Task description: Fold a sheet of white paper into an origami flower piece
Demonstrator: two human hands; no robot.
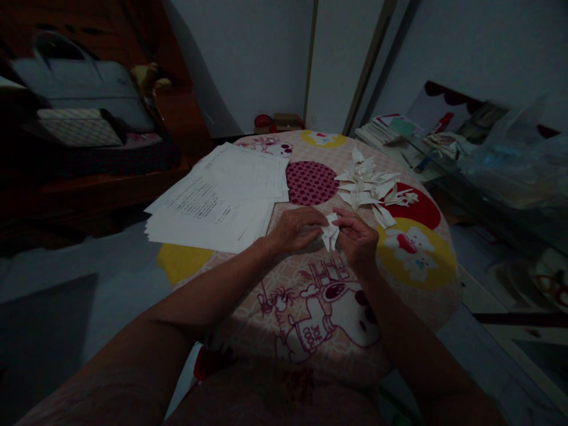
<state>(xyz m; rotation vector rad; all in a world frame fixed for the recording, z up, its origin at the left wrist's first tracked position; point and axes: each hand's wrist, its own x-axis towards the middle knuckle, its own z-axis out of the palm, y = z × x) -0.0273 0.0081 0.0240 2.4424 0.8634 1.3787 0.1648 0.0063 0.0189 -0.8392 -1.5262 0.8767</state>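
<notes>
Between my two hands, above the round table's patterned cloth (288,266), is a small folded white paper piece (330,232) with pointed ends hanging down. My left hand (298,229) pinches its left side with thumb and fingers. At its right side, my right hand (358,238) grips it with curled fingers. Several folded white paper cranes (370,186) lie in a loose heap just beyond my right hand. A stack of printed paper sheets (217,198) lies to the left of my left hand.
At the right stands a glass-topped cabinet (492,204) bearing books (390,130) and a clear plastic bag (519,157). On the left, a wooden bench (177,112) holds a light handbag (89,89). Small boxes (287,122) stand behind the table, near the wall.
</notes>
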